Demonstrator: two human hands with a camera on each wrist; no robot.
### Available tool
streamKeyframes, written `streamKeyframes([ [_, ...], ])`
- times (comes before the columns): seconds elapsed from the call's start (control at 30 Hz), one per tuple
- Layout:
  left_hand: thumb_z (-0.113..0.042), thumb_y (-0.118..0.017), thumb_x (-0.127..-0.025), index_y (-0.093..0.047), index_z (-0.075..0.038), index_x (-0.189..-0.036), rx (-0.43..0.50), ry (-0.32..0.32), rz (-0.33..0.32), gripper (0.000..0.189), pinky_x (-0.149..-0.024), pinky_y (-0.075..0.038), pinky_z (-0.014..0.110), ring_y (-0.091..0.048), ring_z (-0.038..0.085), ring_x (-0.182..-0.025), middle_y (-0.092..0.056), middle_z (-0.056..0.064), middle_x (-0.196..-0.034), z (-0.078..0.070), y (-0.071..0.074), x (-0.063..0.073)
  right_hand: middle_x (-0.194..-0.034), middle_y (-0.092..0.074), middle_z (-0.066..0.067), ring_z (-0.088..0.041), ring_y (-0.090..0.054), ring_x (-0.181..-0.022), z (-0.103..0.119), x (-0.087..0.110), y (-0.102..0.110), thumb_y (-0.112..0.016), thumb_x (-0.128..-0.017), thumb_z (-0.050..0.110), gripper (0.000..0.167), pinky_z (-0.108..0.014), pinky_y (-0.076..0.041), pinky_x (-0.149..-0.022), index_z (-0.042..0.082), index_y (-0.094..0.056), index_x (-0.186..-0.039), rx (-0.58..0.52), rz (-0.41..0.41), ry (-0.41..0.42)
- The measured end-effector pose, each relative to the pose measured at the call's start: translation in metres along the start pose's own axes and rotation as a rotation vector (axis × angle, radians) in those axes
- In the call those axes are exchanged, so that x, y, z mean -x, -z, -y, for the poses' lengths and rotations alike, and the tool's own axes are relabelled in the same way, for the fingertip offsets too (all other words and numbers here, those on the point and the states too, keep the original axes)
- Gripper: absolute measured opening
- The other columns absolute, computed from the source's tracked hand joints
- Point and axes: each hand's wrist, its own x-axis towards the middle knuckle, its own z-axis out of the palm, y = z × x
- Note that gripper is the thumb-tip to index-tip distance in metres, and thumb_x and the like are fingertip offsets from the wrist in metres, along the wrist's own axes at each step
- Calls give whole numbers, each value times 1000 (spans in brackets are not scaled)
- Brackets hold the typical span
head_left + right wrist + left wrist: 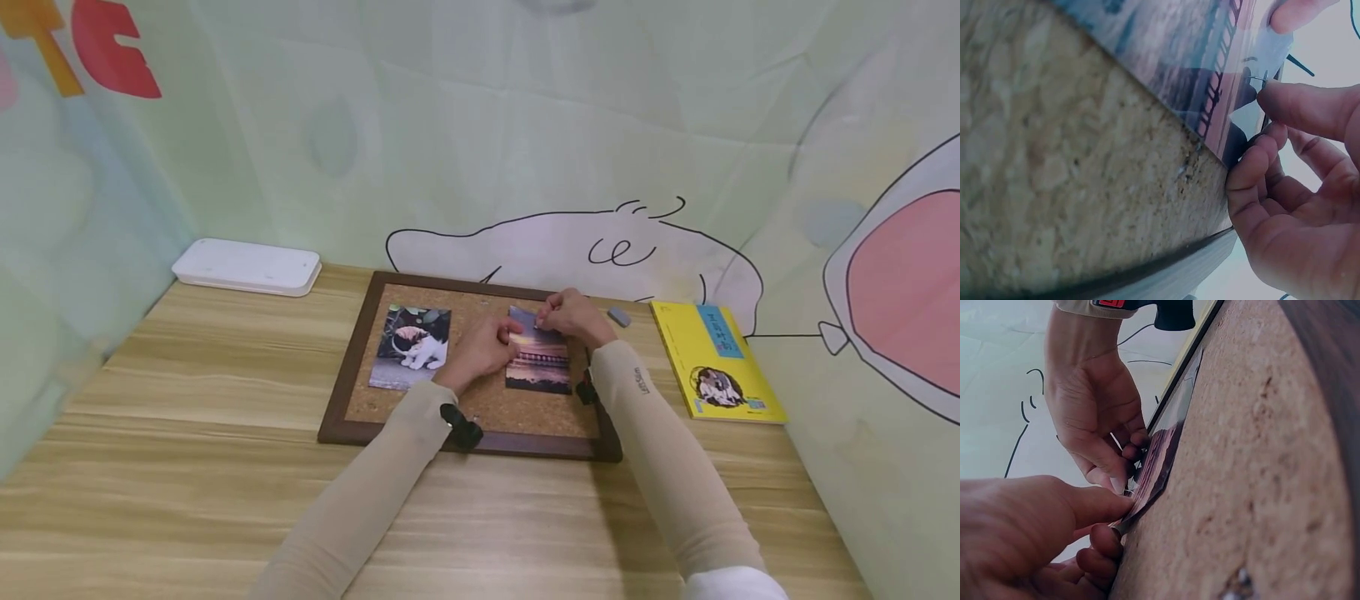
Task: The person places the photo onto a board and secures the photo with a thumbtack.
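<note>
Nearest, two arms in tan sleeves reached across the wooden table (187, 467). The right sleeve had small dark writing near the wrist, too small to read. A black strap sat on each wrist.

The arms led to a cork board (525, 412) with a dark brown frame, lying flat on the table. On its left part lay a cat photo (412, 346). To the right of that lay a sunset photo (542, 360) with a dark bridge in it.

The left hand (483, 348) had its thumb and curled fingers pinching the left edge of the sunset photo. The right hand (572, 317) had curled fingers at the photo's top edge. In the right wrist view, its fingertips (1285, 103) pinched a thin metal pin (1257, 79) against the photo.

Farther right lay a small grey eraser (619, 316), and beside it a yellow book (712, 360) with a blue label whose writing was too small to read. Far back on the left sat a white box (246, 266). Big red and orange letters showed on the wall.
</note>
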Motion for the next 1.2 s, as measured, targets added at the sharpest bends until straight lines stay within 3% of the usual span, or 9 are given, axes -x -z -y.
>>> streamKeyframes([
  [0.7, -9, -75, -95, -77, -11, -129, -15, -9, -2, 34, -76, -38, 28, -52, 18, -87, -59, 3, -95, 0, -1, 0, -97, -68, -9, -20, -58, -86, 5, 4, -6, -72, -97, 5, 9, -26, -45, -71, 8, -70, -89, 131, -53, 75],
  [1.2, -7, -72, -95, -75, -8, -131, 10, -11, 7, 36, -74, -38, 27, -51, 16, -84, -59, 3, -94, 1, -2, 0, -92, -66, -6, -21, -57, -84, -1, 8, -9, -74, -95, 6, 8, -29, -44, -70, 9, -69, -89, 125, -104, 97],
])
